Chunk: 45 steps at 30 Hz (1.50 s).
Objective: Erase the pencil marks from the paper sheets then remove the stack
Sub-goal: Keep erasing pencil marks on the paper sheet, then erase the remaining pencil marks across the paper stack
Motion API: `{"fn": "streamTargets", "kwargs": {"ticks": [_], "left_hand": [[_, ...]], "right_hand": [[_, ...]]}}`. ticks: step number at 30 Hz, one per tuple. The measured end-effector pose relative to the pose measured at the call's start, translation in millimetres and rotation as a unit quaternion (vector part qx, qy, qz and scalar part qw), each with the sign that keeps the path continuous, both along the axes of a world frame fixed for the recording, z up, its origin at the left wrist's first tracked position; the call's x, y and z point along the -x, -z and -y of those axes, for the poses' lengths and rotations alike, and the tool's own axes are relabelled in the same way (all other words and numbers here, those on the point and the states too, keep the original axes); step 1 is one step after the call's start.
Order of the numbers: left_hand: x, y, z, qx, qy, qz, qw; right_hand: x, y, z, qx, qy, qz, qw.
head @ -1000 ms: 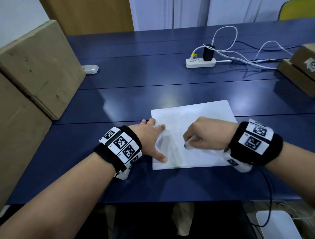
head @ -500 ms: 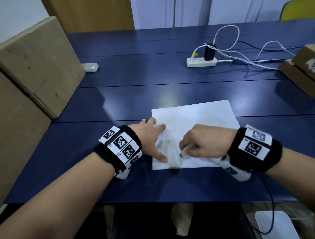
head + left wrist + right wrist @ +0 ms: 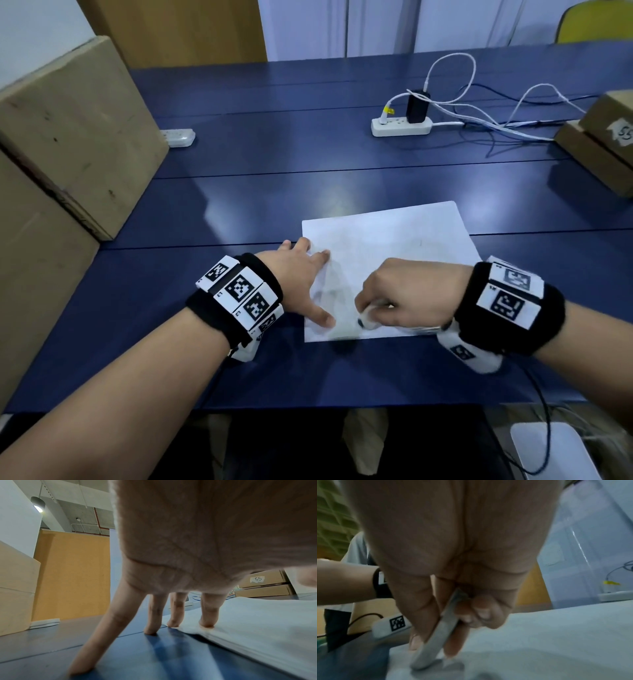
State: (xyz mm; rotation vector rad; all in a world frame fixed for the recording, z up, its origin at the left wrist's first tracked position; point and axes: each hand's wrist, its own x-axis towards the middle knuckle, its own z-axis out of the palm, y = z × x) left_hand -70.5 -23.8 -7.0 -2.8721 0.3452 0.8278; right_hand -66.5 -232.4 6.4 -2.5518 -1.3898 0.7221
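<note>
One stack of paper (image 3: 394, 246) lay on the blue counter (image 3: 274, 192), near its front edge. The left hand (image 3: 298, 274) was spread flat, its fingers (image 3: 208, 616) straight: two fingertips and the thumb pressed the stack's left edge, two more touched the counter just beside it. The right hand (image 3: 407, 291) was curled, pinching one eraser (image 3: 436, 639) between thumb and fingers, its tip touching the paper near the front left corner. How many sheets the stack held could not be told. Two power strips (image 3: 400, 126) lay further back, one of them with a black charger and white cables. Two cardboard boxes (image 3: 68, 130) stood at the left, two more at the right.
</note>
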Motion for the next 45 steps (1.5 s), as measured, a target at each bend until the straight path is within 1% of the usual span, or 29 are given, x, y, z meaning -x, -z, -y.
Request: {"fn": "streamTargets", "kwargs": {"ticks": [1,2,5,7,9,12,14,15,16,19,21,23,26,28,31,33,36,38,43,45], "left_hand": [[0,0,0,0.000,0.001,-0.002,1.000],[0,0,0,0.001,0.000,-0.005,1.000],[0,-2,1,0.001,-0.004,-0.011,1.000],[1,-3,1,0.003,-0.008,-0.010,1.000],[2,-4,1,0.000,-0.007,-0.009,1.000],[2,-4,1,-0.003,-0.005,-0.009,1.000],[1,-4,2,-0.001,-0.003,-0.011,1.000],[2,-5,2,0.000,-0.003,-0.012,1.000],[2,-6,2,0.001,-0.004,-0.014,1.000],[2,-7,3,0.005,-0.007,-0.015,1.000],[4,-7,3,0.010,-0.016,-0.018,1.000],[4,-7,3,0.011,-0.020,-0.021,1.000],[3,-7,4,0.013,-0.015,-0.012,1.000],[3,-6,5,0.019,-0.017,-0.006,1.000],[5,-4,3,0.036,-0.031,-0.012,0.999],[5,-6,3,0.047,-0.036,-0.010,0.998],[5,-9,3,0.061,-0.049,-0.010,0.997],[5,-9,2,0.071,-0.053,-0.007,0.996],[3,-12,1,0.070,-0.048,-0.011,0.996],[1,-15,4,0.068,-0.047,0.006,0.997]], "right_hand": [[-2,1,-1,0.005,-0.006,0.008,1.000],[-8,1,1,0.007,0.012,0.016,1.000],[-42,0,13,0.014,0.123,0.055,0.991],[-56,1,20,0.021,0.157,0.097,0.983],[-48,2,21,0.011,0.137,0.099,0.986],[-14,2,12,-0.012,0.041,0.024,0.999],[1,1,7,-0.003,-0.012,-0.006,1.000],[0,1,6,0.004,-0.015,-0.003,1.000],[-8,0,6,0.008,0.006,0.007,1.000],[-43,-2,16,0.017,0.115,0.053,0.992],[-55,-2,21,0.022,0.144,0.077,0.986],[-45,-1,19,0.007,0.114,0.069,0.991],[-9,8,9,-0.007,0.009,0.039,0.999],[1,10,6,-0.010,-0.007,0.029,1.000],[-4,7,8,-0.021,0.023,-0.029,0.999],[-4,5,15,-0.040,0.047,-0.044,0.997],[-8,1,30,-0.077,0.079,-0.032,0.993],[-17,-5,47,-0.091,0.118,-0.021,0.989],[-44,-19,92,-0.125,0.235,0.023,0.964],[-54,-22,106,-0.126,0.270,0.042,0.954]]}}
